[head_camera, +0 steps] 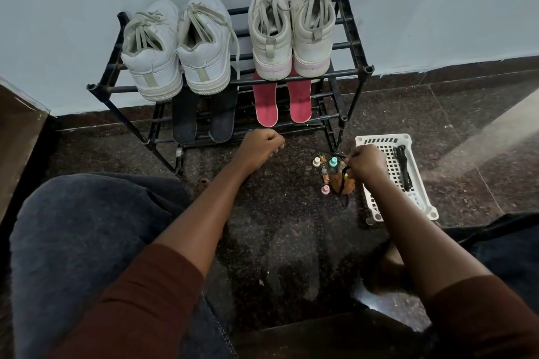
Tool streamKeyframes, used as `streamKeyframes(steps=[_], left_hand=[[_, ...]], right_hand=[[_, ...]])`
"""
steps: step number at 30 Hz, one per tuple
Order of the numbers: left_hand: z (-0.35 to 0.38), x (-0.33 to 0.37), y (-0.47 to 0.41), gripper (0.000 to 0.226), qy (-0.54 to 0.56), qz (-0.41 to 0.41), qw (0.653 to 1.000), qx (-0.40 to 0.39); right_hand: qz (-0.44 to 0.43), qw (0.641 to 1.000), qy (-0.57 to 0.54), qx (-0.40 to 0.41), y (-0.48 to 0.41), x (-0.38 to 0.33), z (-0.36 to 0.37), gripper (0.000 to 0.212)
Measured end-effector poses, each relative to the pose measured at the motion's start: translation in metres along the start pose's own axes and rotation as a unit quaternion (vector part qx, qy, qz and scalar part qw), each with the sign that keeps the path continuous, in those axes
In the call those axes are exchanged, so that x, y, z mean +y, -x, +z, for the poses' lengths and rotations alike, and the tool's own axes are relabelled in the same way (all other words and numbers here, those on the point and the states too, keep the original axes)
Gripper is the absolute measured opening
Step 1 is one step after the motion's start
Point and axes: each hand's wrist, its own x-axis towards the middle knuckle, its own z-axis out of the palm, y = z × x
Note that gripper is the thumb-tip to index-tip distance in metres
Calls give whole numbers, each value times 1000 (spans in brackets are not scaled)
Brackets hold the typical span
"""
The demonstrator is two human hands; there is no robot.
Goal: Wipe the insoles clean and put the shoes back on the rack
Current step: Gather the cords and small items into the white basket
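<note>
A black shoe rack stands against the wall. On its top shelf sit a pair of white sneakers at left and a pair of white high-tops with pink soles at right. Two black insoles and two pink insoles lie on the lower shelf. My left hand hovers curled in front of the rack, holding nothing visible. My right hand pinches a thin black cord that hangs down to the floor beside the small bottles.
A white plastic basket with a black item inside stands on the floor at right. Several small coloured-cap bottles and a brown object sit in front of it. My knees frame the dark stone floor; a wooden edge at left.
</note>
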Motion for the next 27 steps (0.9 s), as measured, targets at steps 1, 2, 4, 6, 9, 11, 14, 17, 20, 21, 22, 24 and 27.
streamKeyframes(steps=[1,2,4,6,9,11,14,17,20,21,22,24,27], left_hand=[[0,-1,-1,26,1,-2,1000,8],[1,-1,-1,28,4,-6,1000,12],[3,0,-1,29,8,-11,1000,7],[6,1,-1,30,8,-10,1000,-11],[11,5,0,29,7,-14,998,-56],[15,7,1,29,9,-9,997,-77],[18,8,1,29,-3,6,995,-104],[19,8,1,30,-3,5,993,-118],[19,8,3,30,2,1,993,-119],[19,8,3,30,-2,1,993,-120],[19,9,4,30,-9,1,993,-122],[18,9,5,30,-26,0,993,-119],[16,10,7,29,-39,-5,993,-107]], right_hand=[[8,1000,7,8,0,2,-1,14],[17,1000,17,15,0,4,-1,15],[14,998,58,22,2,4,-2,18],[-19,996,82,18,5,-2,-2,20],[-81,996,-2,-46,14,-22,1,22],[-86,982,-105,-133,24,-39,5,26],[-113,967,-137,-185,34,-56,13,20],[-115,974,-113,-157,37,-61,17,11],[-96,980,-102,-140,33,-57,16,19],[-94,981,-96,-139,32,-55,16,19],[-93,983,-84,-135,31,-54,16,20],[-96,987,-52,-115,28,-51,16,22],[-97,991,-2,-87,24,-47,15,19]])
